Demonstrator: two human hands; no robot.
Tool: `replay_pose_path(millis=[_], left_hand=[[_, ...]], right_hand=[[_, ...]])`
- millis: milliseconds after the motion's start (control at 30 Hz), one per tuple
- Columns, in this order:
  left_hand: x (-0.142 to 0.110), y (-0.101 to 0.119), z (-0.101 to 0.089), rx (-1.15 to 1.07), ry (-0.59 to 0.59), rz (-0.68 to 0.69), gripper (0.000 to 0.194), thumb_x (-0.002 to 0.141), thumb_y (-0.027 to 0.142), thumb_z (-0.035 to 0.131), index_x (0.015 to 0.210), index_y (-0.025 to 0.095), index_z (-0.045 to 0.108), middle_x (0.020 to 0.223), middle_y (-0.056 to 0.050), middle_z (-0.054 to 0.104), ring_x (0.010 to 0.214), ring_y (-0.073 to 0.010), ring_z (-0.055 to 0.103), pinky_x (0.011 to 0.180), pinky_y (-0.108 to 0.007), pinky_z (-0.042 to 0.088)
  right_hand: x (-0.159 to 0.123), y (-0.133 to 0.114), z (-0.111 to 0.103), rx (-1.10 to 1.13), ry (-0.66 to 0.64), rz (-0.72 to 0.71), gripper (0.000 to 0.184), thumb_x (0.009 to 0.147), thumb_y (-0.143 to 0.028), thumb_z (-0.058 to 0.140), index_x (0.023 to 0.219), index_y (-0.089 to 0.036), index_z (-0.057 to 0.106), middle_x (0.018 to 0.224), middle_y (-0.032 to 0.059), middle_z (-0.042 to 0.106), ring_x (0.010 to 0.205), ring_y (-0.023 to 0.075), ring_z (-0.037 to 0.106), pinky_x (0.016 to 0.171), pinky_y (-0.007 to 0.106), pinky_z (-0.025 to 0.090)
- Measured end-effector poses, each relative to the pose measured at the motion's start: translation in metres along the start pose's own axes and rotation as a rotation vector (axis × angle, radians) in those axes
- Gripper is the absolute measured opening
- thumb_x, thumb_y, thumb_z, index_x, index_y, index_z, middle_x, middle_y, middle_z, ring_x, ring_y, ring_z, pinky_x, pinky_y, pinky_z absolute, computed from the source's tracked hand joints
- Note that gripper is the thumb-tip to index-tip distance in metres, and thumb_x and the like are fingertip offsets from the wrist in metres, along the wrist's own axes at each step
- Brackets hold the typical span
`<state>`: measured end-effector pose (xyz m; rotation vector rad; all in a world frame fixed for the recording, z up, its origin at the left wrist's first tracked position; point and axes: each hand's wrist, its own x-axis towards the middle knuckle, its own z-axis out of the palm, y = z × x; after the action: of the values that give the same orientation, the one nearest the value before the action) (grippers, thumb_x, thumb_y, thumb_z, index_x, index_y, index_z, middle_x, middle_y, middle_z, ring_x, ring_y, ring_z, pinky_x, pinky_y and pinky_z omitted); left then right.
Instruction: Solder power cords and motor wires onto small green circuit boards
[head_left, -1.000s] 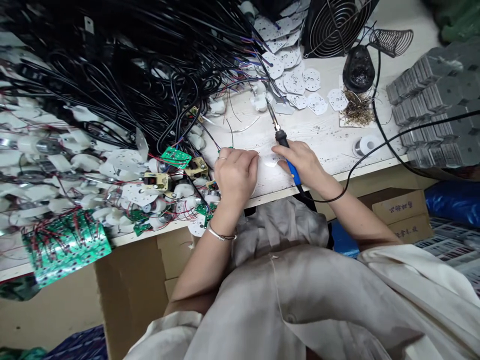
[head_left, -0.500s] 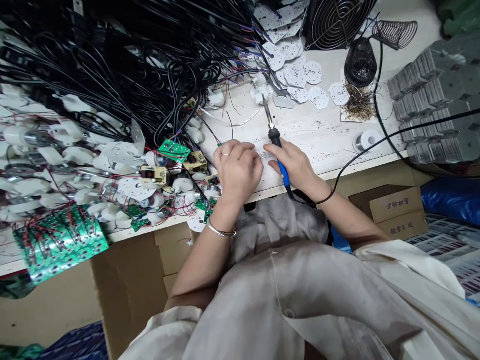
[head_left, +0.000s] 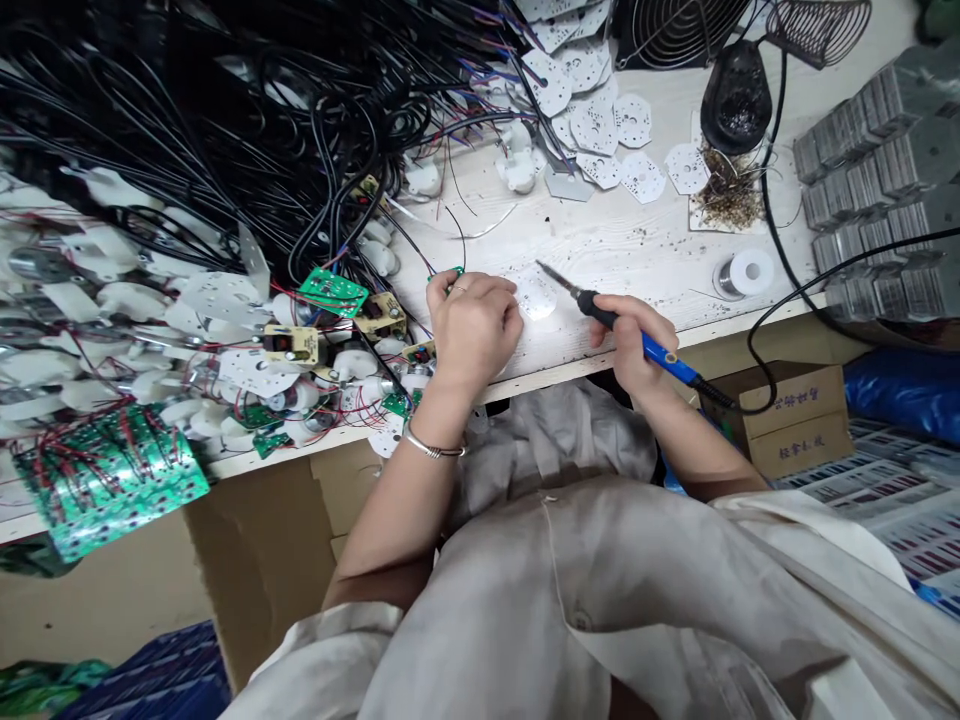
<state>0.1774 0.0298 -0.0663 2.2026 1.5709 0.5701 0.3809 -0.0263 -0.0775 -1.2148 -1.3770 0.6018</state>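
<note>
My right hand point(head_left: 639, 345) is closed around the blue and black handle of a soldering iron point(head_left: 664, 358). The bare metal tip points up and left, just above the white tabletop. To its left, my left hand point(head_left: 475, 325) is curled with the fingers bent in over a small green circuit board point(head_left: 456, 273). Only an edge of that board shows beyond the knuckles; my fingers hide the rest. Dark wires run up from it. Between the two hands, a pale, shiny plate point(head_left: 538, 297) lies on the table.
Left of me spread white plastic motor parts point(head_left: 127, 300), boards and black cables point(head_left: 300, 130). White perforated plates point(head_left: 596, 125) lie at the back beside a fan point(head_left: 679, 30). A solder spool point(head_left: 750, 273), an iron stand point(head_left: 739, 95) and stacked metal plates point(head_left: 862, 220) are at right.
The soldering iron has swung from nearly upright to a slant, its tip lowered toward the table and its handle shifted right. My left hand stays curled in about the same place.
</note>
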Motion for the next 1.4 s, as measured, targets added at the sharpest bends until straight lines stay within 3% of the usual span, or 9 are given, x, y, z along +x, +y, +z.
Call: replay_pose_path(millis=[133,267,533,1000,1233,1400], left_hand=[[-0.0003,0.0007,-0.0007,0.008,0.007,0.001,0.019,0.088,0.021,0.055,0.073,0.022,0.067,0.105,-0.004,0.078,0.105,-0.0254,0.068,0.113,-0.054,0.035],[0.0003,-0.0004,0.0000,0.013,-0.012,0.005,0.020,0.089,0.021,0.055,0.074,0.022,0.068,0.105,-0.005,0.077,0.105,-0.0252,0.066,0.113,-0.054,0.035],[-0.0003,-0.0022,0.0026,0.000,0.002,-0.004,0.019,0.088,0.022,0.055,0.073,0.023,0.066,0.106,-0.004,0.077,0.103,-0.0262,0.066,0.114,-0.055,0.033],[0.0022,0.0007,0.0024,0.027,-0.026,-0.036,0.019,0.086,0.020,0.054,0.073,0.022,0.067,0.105,-0.005,0.075,0.100,-0.0264,0.063,0.111,-0.054,0.035],[0.0026,0.0016,0.0015,0.034,-0.018,-0.028,0.020,0.086,0.020,0.054,0.073,0.023,0.068,0.105,-0.006,0.075,0.099,-0.0272,0.063,0.109,-0.055,0.037],[0.0041,0.0003,0.0017,0.042,-0.005,-0.017,0.018,0.085,0.020,0.055,0.072,0.023,0.067,0.103,-0.006,0.076,0.098,-0.0279,0.066,0.108,-0.055,0.038]], right_hand=[[-0.0056,0.0029,0.0067,0.065,0.003,0.262,0.037,0.094,-0.058,0.060,0.088,-0.024,0.073,0.051,-0.0077,0.061,0.037,0.0078,0.053,0.043,0.023,0.046],[-0.0036,0.0003,0.0080,0.107,-0.023,0.360,0.043,0.092,-0.063,0.060,0.085,-0.023,0.073,0.050,-0.0076,0.060,0.037,0.0067,0.051,0.041,0.022,0.045],[-0.0016,-0.0044,0.0077,0.036,-0.073,0.355,0.045,0.092,-0.064,0.058,0.086,-0.023,0.076,0.053,-0.0064,0.064,0.038,0.0077,0.054,0.043,0.023,0.049],[-0.0034,-0.0043,0.0045,-0.065,-0.116,0.219,0.043,0.096,-0.060,0.055,0.088,-0.024,0.077,0.059,-0.0042,0.069,0.049,0.0107,0.064,0.058,0.027,0.060],[-0.0082,0.0013,0.0064,-0.038,0.033,0.260,0.041,0.096,-0.061,0.054,0.091,-0.026,0.075,0.053,-0.0059,0.064,0.039,0.0101,0.056,0.044,0.026,0.051],[-0.0079,-0.0015,0.0055,-0.013,0.120,0.195,0.034,0.097,-0.055,0.055,0.093,-0.026,0.073,0.054,-0.0065,0.062,0.040,0.0108,0.057,0.046,0.027,0.051]])
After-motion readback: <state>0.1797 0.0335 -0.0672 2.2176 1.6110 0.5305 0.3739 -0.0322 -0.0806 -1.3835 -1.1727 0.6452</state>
